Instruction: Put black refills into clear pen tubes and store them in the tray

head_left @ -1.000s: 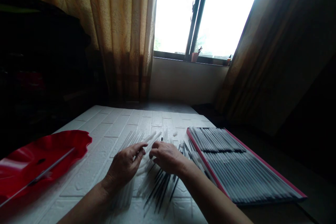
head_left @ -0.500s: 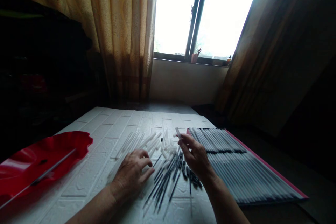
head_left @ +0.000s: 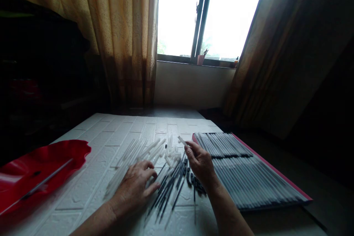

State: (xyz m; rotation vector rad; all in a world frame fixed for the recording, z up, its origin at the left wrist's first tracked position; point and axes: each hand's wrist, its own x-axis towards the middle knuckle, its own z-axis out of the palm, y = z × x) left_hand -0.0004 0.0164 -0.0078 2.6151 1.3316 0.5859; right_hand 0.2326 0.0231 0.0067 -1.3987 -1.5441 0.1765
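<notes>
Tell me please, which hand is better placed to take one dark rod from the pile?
Probably the left hand: its parted thumb and fingers are beside the dark rods, and it appears to grip nothing. The right hand holds a whitish piece.

Blown-out window (head_left: 179, 14), dim room, dark corners, soft blur

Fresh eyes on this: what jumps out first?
The bright window at top centre and the glossy red dish at far left. Then, nearer the middle, the right hand pinching a short pale tube, beside a pink-edged box full of thin sticks on the right.
</notes>
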